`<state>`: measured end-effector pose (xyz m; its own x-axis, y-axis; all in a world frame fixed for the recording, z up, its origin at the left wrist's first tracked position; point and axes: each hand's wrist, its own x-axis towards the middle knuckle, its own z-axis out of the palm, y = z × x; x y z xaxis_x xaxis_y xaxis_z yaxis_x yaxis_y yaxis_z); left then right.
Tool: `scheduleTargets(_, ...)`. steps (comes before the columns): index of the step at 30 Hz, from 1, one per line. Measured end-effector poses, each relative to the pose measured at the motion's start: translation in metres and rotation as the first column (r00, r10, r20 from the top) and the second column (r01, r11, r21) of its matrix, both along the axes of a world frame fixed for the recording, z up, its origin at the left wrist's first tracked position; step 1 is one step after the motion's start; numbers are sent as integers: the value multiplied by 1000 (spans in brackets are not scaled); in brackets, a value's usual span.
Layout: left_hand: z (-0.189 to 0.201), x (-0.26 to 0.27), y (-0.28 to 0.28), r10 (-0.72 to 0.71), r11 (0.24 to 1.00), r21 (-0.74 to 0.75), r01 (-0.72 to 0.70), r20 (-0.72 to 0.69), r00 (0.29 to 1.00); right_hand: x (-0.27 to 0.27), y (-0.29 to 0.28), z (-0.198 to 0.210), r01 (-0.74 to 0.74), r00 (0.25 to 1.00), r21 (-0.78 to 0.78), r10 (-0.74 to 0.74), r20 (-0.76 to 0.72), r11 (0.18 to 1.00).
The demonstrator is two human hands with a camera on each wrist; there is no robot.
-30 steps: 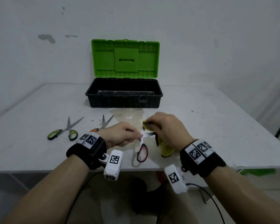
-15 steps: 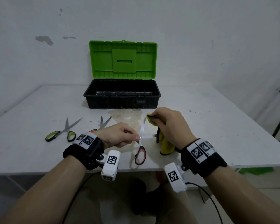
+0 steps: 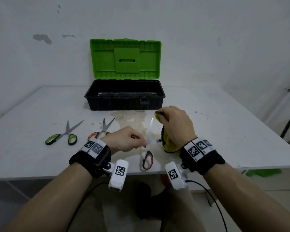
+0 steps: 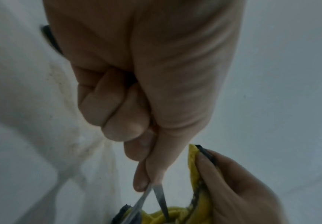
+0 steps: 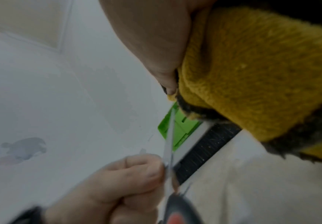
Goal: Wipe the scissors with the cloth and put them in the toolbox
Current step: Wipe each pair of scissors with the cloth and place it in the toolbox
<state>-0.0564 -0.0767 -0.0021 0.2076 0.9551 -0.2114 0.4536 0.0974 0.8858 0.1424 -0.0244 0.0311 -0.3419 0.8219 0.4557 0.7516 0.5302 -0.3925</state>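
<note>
My left hand [image 3: 145, 143] pinches the red-and-black-handled scissors [image 3: 148, 160] at the pivot, above the table's front edge. One blade [image 3: 151, 126] points up and away, and the other sticks out right towards the cloth. My right hand [image 3: 161, 114] grips the yellow cloth [image 3: 168, 145], bunched just beyond the upright blade's tip; whether they touch is unclear. The left wrist view shows my thumb and forefinger [image 4: 152, 178] on the spread blades [image 4: 161, 198]. The right wrist view shows the cloth [image 5: 252, 75] above the blade [image 5: 168, 144]. The black toolbox [image 3: 124, 102] stands open behind.
Green-handled scissors [image 3: 64, 136] and orange-handled scissors [image 3: 102, 129] lie on the white table [image 3: 224, 131] to the left. The toolbox's green lid [image 3: 125, 59] leans back against the wall. A brownish stain [image 3: 132, 118] marks the table in front of the box.
My right hand has slid the cloth up along the blade from the pivot to past the tip, leaving the blade bare. My left hand has kept its pinch and barely moved.
</note>
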Motion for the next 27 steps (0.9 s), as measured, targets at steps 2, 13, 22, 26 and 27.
scheduleTargets(2, -1, -2, 0, 45, 999, -30, -43, 90, 995, 1, -9, 2, -52, 999, 28, 52, -13, 998)
scheduleTargets(13, -2, -6, 4, 112, 993, 28, -117, 145, 983, -9, -40, -22, -151, 950, -175, 192, 248, 973)
scheduleTargets(22, 2, 4, 4, 168, 986, -47, -161, 251, 953, -10, -39, -24, -145, 968, -136, 169, 187, 980)
scheduleTargets(26, 0, 10, 4, 262, 965, -78, -250, 266, 927, -6, -36, -24, -122, 980, -119, 138, 141, 985)
scheduleTargets(27, 0, 13, 4, 259, 966, -54, -254, 256, 931, -8, -38, -23, -133, 980, -102, 146, 132, 986)
